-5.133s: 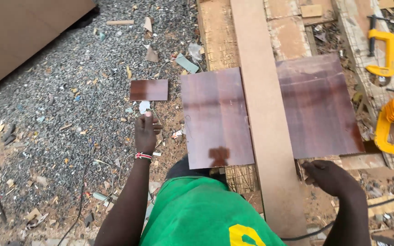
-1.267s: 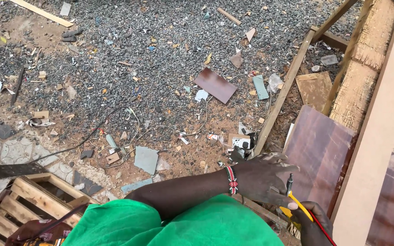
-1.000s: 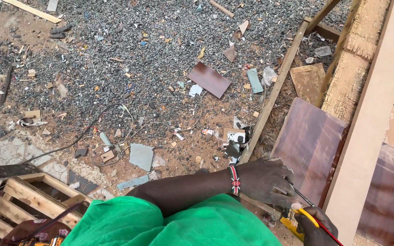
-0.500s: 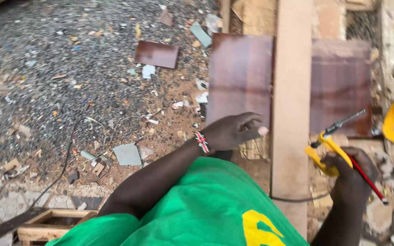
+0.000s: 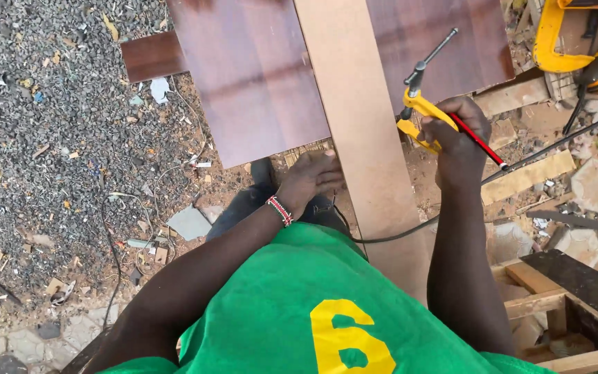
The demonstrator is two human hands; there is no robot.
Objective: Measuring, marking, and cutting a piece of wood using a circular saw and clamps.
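Up top, a dark brown panel (image 5: 257, 76) fills the upper middle of the frame, crossed by a pale long plank (image 5: 354, 125) running down the centre. Lower, the left hand (image 5: 311, 179) rests on the plank's left edge, fingers together. Right of centre, the right hand (image 5: 455, 131) has its fingers clamped on a yellow clamp (image 5: 420, 104) and a red pencil (image 5: 479, 140).

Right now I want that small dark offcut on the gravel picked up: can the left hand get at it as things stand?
Probably not without leaning: the left hand rests by the pale plank, and the small dark offcut lies well beyond it, though nothing blocks the way.
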